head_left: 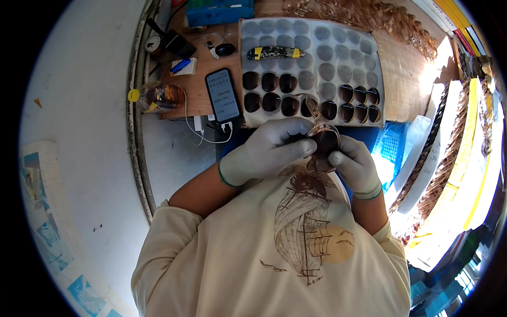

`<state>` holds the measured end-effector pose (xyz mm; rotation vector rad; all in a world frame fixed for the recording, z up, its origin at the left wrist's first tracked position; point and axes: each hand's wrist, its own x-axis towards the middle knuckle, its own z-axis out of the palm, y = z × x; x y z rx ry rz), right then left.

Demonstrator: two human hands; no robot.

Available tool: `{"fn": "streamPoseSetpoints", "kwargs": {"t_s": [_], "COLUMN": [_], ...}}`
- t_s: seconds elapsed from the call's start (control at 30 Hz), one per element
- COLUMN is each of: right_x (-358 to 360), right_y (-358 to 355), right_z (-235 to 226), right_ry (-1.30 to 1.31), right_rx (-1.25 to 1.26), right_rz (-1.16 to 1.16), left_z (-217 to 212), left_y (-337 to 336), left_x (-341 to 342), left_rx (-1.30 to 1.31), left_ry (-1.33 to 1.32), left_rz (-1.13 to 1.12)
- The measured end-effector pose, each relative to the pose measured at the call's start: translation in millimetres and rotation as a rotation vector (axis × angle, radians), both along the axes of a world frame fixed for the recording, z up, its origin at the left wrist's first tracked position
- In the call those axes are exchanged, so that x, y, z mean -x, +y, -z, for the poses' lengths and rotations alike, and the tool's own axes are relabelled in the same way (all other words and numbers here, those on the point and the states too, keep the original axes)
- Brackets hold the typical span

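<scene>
Both hands wear pale gloves with green cuffs and meet in front of my chest. Between them is a pair of sunglasses [326,142] with a clear brownish frame and dark lenses; one patterned temple arm points up and away. My left hand [272,150] is closed, its thumb and fingers pinching the frame's left side. On the other side, my right hand [356,165] grips the rim, thumb against a dark lens. Just beyond them lies a shallow white tray [312,55] with rows of dark lenses [270,101] nearer me and greyish round lenses or slots [325,53] farther off.
A camouflage-patterned tool with yellow tape [276,53] rests on the tray. To its left are a phone [223,95] with a white cable, a black mouse-like object [225,49] and a bottle [158,98]. Brown frames [364,21] pile up behind; stacked boxes [449,179] stand right.
</scene>
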<state>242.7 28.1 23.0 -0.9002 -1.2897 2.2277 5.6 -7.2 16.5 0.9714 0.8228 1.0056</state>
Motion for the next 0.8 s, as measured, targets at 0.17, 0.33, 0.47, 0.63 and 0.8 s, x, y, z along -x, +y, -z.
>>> {"fn": "streamPoseSetpoints", "kwargs": {"t_s": [0.17, 0.33, 0.47, 0.63, 0.8], "right_x": [6, 27, 33, 34, 27], "right_y": [-2, -8, -12, -14, -3], "right_z": [3, -10, -11, -14, -12], "right_ry": [-0.017, -0.167, -0.291, -0.363, -0.369], "right_rx": [-0.086, -0.087, -0.284, -0.489, -0.511], "right_rz": [-0.027, 0.082, 0.094, 0.078, -0.012], "left_z": [-1, 2, 3, 8, 4], "left_y": [0, -5, -8, -11, -11], "left_x": [18, 17, 17, 16, 14], "left_rx": [-0.022, 0.035, 0.063, 0.003, -0.27], "left_ry": [0.058, 0.019, 0.0, 0.117, 0.304], "left_rz": [0.127, 0.012, -0.038, -0.063, -0.119]}}
